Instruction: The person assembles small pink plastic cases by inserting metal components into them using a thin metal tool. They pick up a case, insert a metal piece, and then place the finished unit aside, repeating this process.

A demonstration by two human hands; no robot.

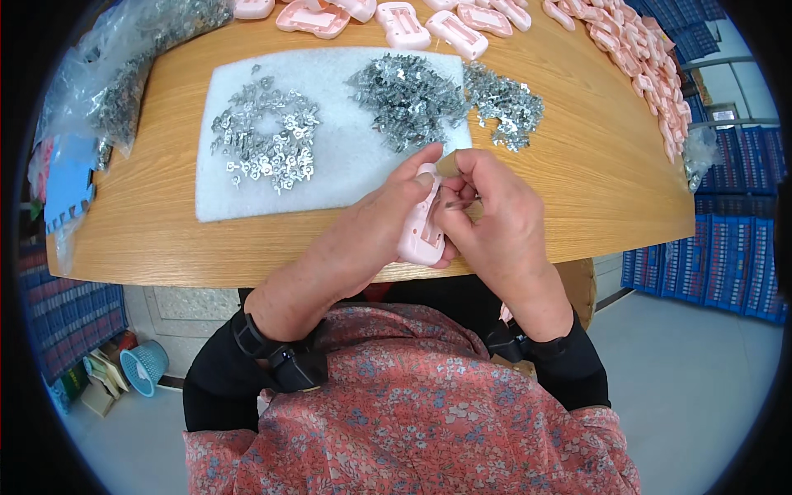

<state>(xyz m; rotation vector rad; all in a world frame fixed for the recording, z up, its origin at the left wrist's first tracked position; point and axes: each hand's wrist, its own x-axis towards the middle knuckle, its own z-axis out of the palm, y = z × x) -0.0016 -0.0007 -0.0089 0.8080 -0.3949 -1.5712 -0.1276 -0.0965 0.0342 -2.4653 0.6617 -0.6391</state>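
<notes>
Over the table's near edge, my left hand point(384, 210) is closed around a pale pink plastic casing point(422, 235). The casing is tilted, with its recessed, slotted side facing up. My right hand point(503, 214) is at the casing's right side, thumb and fingers pinched together. Between those fingers a bit of a small metal piece point(466, 200) shows; most of it is hidden. Beyond the hands lies a white foam sheet point(330, 124). It bears a loose spread of small metal pieces point(272, 136) at left and a denser heap point(404, 99) at right.
Another metal heap point(507, 107) lies off the sheet's right edge. Pink casings point(404, 25) line the far edge, and a big pile of them point(635, 58) runs along the right. Clear plastic bags point(107, 82) fill the far left. A blue basket point(144, 367) stands on the floor.
</notes>
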